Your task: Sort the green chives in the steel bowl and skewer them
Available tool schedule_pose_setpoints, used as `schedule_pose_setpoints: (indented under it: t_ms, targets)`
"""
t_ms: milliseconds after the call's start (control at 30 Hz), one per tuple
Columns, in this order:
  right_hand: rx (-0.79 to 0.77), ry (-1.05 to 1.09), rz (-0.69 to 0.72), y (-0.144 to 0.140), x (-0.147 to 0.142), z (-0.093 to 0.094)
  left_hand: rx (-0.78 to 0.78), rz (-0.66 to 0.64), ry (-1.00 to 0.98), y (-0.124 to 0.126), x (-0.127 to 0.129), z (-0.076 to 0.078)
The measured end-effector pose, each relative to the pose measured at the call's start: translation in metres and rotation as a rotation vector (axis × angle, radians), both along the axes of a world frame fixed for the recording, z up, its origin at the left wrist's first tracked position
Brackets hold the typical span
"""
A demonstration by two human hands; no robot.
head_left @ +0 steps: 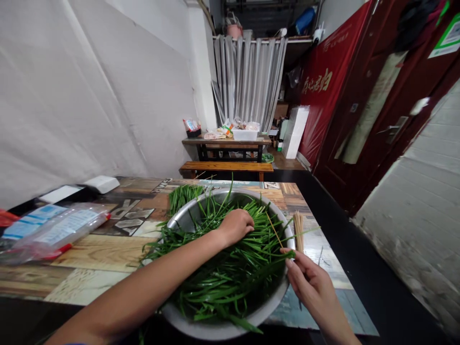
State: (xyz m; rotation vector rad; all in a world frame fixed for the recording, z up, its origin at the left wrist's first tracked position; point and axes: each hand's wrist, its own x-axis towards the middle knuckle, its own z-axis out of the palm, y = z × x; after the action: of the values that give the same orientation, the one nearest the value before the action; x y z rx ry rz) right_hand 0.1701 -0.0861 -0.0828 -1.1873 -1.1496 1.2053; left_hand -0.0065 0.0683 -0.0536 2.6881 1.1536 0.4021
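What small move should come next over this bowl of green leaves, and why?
I'd guess the left grip should draw a few green leaves toward the thin stick: it is down among them in the bowl, while the right grip pinches the stick near the rim.

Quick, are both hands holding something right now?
Left hand: curled over the green leaves; can't tell if it grips any.
Right hand: closed, pinching a thin stick and some leaves.
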Motion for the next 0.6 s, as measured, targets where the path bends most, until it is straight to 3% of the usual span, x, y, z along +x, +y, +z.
schedule_pose_setpoints:
  t_ms: [133, 300, 367, 467, 533, 600]
  targets:
    - [-0.007, 0.002, -0.007, 0.0, 0.0, -0.003, 0.052, 0.015, 0.044, -0.005, 0.001, -0.007]
    - [-0.032, 0.045, -0.016, -0.001, -0.004, -0.005, -0.023, 0.022, -0.046, -0.019, 0.003, 0.002]
    - [-0.028, 0.063, -0.044, -0.003, -0.007, -0.003, -0.143, -0.015, -0.168, -0.033, 0.008, 0.011]
    - [-0.021, 0.032, -0.093, -0.011, -0.005, 0.003, -0.506, -0.113, -0.321, -0.064, 0.014, 0.03]
    - [0.007, 0.009, -0.164, -0.02, 0.003, 0.007, -0.712, -0.187, -0.326, -0.087, 0.009, 0.043]
    - [0.043, 0.027, -0.268, -0.029, 0.015, 0.01, -0.762, -0.23, -0.267, -0.107, -0.003, 0.053]
